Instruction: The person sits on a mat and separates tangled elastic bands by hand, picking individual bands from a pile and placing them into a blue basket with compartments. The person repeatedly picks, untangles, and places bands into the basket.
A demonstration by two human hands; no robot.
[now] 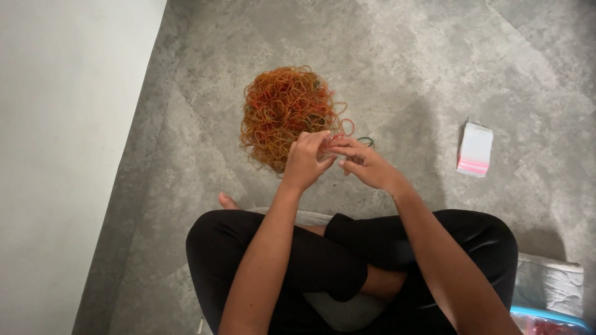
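Note:
A large heap of orange, red and yellow rubber bands (282, 108) lies on the grey floor in front of my crossed legs. My left hand (305, 160) and my right hand (363, 162) meet just in front of the heap, fingertips together on a small clear plastic bag (328, 147) with a red band at its mouth. A loose red band (347, 126) and a green band (366, 141) lie beside my right hand.
A stack of small clear bags with pink strips (475, 149) lies on the floor to the right. A white wall (56, 155) runs along the left. A blue-rimmed container (549, 319) and a padded mat edge (549, 279) sit at the lower right.

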